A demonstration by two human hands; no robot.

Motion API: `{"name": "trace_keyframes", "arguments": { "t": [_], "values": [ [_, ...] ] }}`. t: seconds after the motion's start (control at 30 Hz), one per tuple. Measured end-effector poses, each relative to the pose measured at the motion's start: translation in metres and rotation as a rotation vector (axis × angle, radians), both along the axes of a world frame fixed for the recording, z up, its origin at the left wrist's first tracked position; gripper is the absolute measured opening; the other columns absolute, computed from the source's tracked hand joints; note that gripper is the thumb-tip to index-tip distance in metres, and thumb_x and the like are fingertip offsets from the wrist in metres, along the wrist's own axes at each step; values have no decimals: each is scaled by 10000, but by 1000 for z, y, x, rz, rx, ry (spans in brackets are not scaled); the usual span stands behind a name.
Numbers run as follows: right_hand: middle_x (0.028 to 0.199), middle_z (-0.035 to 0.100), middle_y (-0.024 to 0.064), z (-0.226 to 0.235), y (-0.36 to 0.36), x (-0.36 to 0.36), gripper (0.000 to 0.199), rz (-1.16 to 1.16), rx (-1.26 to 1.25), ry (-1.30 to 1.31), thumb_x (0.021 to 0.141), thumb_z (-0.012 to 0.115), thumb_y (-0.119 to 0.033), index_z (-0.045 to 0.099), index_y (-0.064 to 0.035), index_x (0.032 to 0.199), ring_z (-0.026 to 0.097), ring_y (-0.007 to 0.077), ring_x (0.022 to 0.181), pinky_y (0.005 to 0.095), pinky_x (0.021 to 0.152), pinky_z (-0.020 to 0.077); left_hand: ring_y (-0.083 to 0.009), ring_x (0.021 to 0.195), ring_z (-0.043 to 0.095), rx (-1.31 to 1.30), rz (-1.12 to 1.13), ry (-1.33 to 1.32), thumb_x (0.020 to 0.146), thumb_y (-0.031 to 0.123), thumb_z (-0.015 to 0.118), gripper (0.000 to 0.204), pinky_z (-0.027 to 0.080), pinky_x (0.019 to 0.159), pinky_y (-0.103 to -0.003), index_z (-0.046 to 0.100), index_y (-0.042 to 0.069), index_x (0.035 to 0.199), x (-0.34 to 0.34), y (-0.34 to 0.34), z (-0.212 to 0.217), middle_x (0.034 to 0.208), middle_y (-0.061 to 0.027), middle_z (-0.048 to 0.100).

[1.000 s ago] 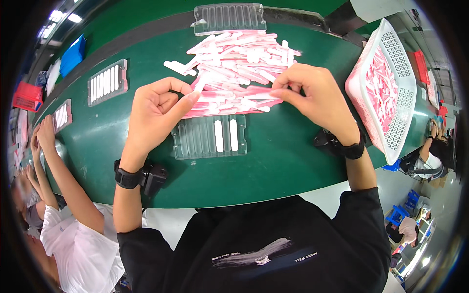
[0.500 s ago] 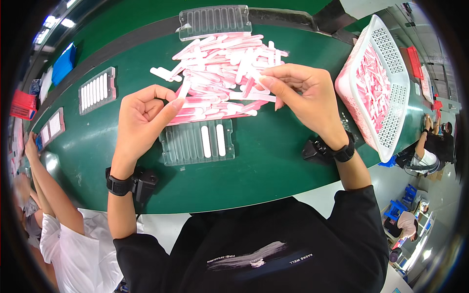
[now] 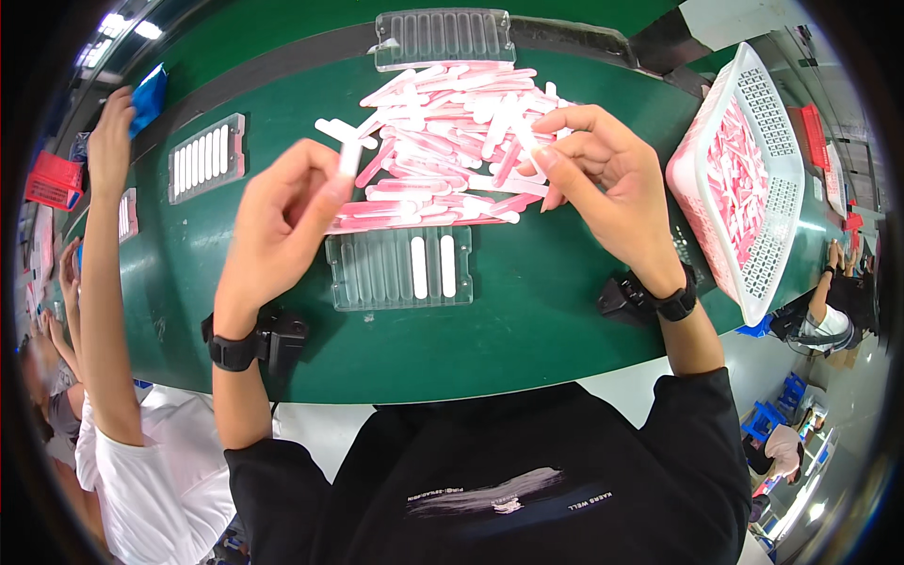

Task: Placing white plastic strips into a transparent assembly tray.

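My left hand (image 3: 282, 221) is closed, pinching a flat round-ended white stick (image 3: 349, 158) between thumb and finger, held nearly upright. At the right side of the pile (image 3: 433, 141) of pink-and-white sticks, my right hand (image 3: 603, 184) also pinches a white stick (image 3: 525, 138), tilted; its lower end is hidden by the fingers. Between my hands and nearer to me lies a clear slotted tray (image 3: 373, 273). Two white sticks (image 3: 419, 267) lie in its right-hand slots, and the slots to their left hold nothing.
Behind the pile lies another clear slotted tray (image 3: 443, 40). A tray (image 3: 235, 160) of white sticks is at the left. On the right stands a white perforated basket (image 3: 686, 179) full of pink-and-white sticks. A co-worker's arm (image 3: 102, 282) reaches along the left side toward a blue object (image 3: 149, 99).
The stick in my left hand has swung more upright and its white face shows. My right hand keeps its pinch. The co-worker's arm has reached farther forward. The whole view has shifted slightly.
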State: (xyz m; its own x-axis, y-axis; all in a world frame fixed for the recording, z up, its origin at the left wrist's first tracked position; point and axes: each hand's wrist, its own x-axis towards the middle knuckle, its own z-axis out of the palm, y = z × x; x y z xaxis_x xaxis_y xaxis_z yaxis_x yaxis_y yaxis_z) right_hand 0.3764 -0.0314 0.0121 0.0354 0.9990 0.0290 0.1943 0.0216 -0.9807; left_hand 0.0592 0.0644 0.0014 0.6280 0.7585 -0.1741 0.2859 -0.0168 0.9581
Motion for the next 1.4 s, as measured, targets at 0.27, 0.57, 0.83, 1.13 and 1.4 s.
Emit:
{"name": "trace_keyframes", "arguments": {
  "t": [0.27,0.57,0.83,1.13,1.4],
  "values": [
    [896,787,60,-6,-1,-16,154,5,-19,98,1034,659,-76,702,-25,1174,690,69,705,220,626,530,-28,780,572,2,-83,-80,1057,43,636,99,447,689,-193,698,-19,1103,-18,2,18,957,-19,728],
    [873,692,62,-14,-23,-61,151,220,214,-421,920,728,-70,720,-69,1071,674,274,691,383,621,543,-82,545,377,534,30,248,851,45,837,238,305,507,-280,768,43,1079,22,-33,7,629,7,449],
    [1039,657,17,-16,-26,-52,377,435,361,-572,817,859,-147,733,-88,1167,647,161,726,324,644,546,-237,529,578,821,-315,534,777,308,890,476,425,504,-369,778,102,1191,4,-52,33,638,-16,595],
    [1166,632,4,-15,-37,-48,428,530,581,-944,765,870,-202,755,-141,1173,623,152,780,300,660,549,-238,509,576,796,-445,619,855,204,825,398,438,491,-389,758,102,1234,-3,-64,37,616,-24,583],
    [1437,612,99,-10,-29,-48,284,475,476,-777,766,853,-150,746,-159,1029,632,189,850,320,689,563,-267,488,561,790,-494,554,875,193,814,336,416,474,-396,763,92,1192,-5,-57,30,588,-40,582]
  ]
}}
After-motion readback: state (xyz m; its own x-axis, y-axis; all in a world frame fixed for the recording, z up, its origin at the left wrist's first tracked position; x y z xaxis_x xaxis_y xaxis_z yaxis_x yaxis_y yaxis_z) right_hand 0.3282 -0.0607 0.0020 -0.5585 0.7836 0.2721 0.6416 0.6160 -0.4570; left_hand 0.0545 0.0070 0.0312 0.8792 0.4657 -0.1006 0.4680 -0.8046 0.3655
